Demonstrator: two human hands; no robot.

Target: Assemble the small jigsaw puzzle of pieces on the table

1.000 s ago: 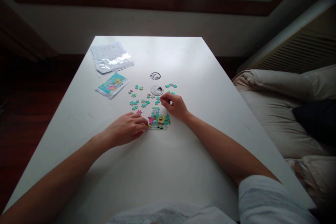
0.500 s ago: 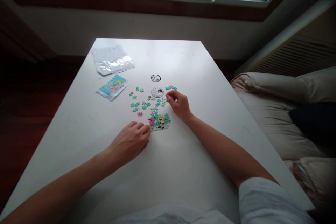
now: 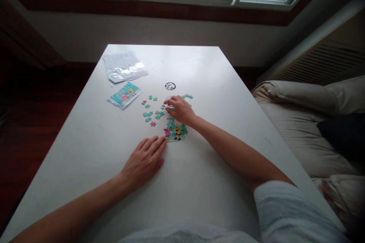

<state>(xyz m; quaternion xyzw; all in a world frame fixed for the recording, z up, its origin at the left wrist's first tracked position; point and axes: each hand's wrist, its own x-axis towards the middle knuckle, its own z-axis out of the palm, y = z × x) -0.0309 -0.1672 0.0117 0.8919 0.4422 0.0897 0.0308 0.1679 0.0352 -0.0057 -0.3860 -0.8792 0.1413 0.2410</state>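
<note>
A partly joined jigsaw puzzle [image 3: 177, 133] with cartoon figures lies on the white table. My left hand [image 3: 145, 159] rests flat on the tabletop, its fingers stretched out and the fingertips touching the puzzle's lower left edge. Just beyond the puzzle, my right hand [image 3: 181, 110] hovers low over loose pieces, thumb and forefinger apart, with nothing visible between them. It covers some pieces and most of a round disc in the table. Several teal pieces [image 3: 157, 116] and a pink piece [image 3: 153, 124] lie left of that hand; a small group of pieces [image 3: 188, 96] lies beyond it.
A printed picture card [image 3: 125, 95] with the same cartoon figures lies on the left of the table [image 3: 216, 197]. Behind it is a clear plastic bag [image 3: 127, 67] with paper. A round opening [image 3: 170, 86] sits mid-table. A beige sofa [image 3: 285, 121] stands at the right.
My right hand has moved left across the loose pieces, and its pinched fingers have parted. My left hand's fingers have straightened out beside the puzzle. The view has shifted slightly.
</note>
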